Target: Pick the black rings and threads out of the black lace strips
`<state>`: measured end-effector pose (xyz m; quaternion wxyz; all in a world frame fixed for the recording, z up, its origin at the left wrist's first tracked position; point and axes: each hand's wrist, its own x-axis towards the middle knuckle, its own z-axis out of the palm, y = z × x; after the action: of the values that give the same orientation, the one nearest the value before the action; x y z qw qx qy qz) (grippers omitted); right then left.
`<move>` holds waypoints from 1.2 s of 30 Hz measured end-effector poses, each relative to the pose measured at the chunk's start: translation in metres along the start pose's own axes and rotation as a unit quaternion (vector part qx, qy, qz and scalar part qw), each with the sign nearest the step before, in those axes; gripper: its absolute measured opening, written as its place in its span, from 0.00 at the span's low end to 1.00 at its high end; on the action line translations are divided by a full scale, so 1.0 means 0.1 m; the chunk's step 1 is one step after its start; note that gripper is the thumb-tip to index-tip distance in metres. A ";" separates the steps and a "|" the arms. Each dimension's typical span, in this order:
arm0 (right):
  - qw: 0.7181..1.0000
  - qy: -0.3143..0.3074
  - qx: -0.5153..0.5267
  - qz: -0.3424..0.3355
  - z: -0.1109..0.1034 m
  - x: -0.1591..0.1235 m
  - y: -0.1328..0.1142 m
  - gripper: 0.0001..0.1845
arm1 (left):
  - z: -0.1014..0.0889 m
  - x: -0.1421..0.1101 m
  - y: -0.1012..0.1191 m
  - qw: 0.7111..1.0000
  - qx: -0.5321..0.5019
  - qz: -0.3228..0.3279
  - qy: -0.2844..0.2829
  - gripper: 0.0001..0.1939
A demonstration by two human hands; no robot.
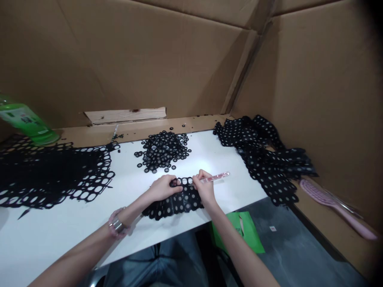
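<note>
My left hand [165,187] is closed on the upper left edge of a black sheet dotted with pale discs [179,201]. A few dark round pieces show at its fingertips. Along the sheet's top edge runs a row of open holes with the white table showing through. My right hand [205,185] pinches a slim clear-and-pink stick [220,176], its outer end pointing right, at the row's right end. The stick's other end is hidden by the fingers. Just behind the hands lies a heap of small black rings with pale centres [164,149].
Black netting with open holes [98,187] covers the white table's [125,223] left side, with a green bottle [28,123] behind it. Dotted black sheets [266,163] pile at the right. Beyond are a pink hairbrush [335,203] and cardboard walls [161,59]. Below hangs a green bag [248,231].
</note>
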<state>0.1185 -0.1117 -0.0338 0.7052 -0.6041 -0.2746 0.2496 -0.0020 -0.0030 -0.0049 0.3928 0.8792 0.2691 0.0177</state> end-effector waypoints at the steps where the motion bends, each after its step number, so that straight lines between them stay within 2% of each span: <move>1: 1.000 -0.007 -0.024 -0.003 -0.02 -0.01 0.00 0.14 | 0.00 0.00 0.01 1.000 0.009 -0.007 -0.003 0.20; 4: 0.998 -0.016 -0.055 -0.007 -0.04 -0.01 0.02 0.14 | 0.03 0.02 0.03 0.998 0.054 -0.014 -0.003 0.21; 8: 0.995 -0.015 -0.095 -0.025 -0.04 0.00 0.06 0.13 | 0.07 0.05 0.03 0.997 0.079 0.008 0.009 0.19; 15: 0.988 -0.011 -0.147 -0.034 -0.02 0.00 -0.01 0.12 | 0.10 0.06 -0.07 0.998 0.060 0.025 0.012 0.20; 25: 0.989 0.007 -0.144 -0.038 -0.02 -0.01 -0.02 0.12 | 0.09 0.05 -0.07 0.999 0.031 0.035 0.016 0.19; 36: 0.982 -0.023 -0.180 -0.050 0.00 -0.02 -0.02 0.12 | 0.10 0.03 -0.03 0.997 -0.033 0.072 0.012 0.16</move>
<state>0.1172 -0.1127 -0.0323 0.5899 -0.7011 -0.3609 0.1739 0.0018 -0.0067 -0.0149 0.4162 0.8825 0.2090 0.0658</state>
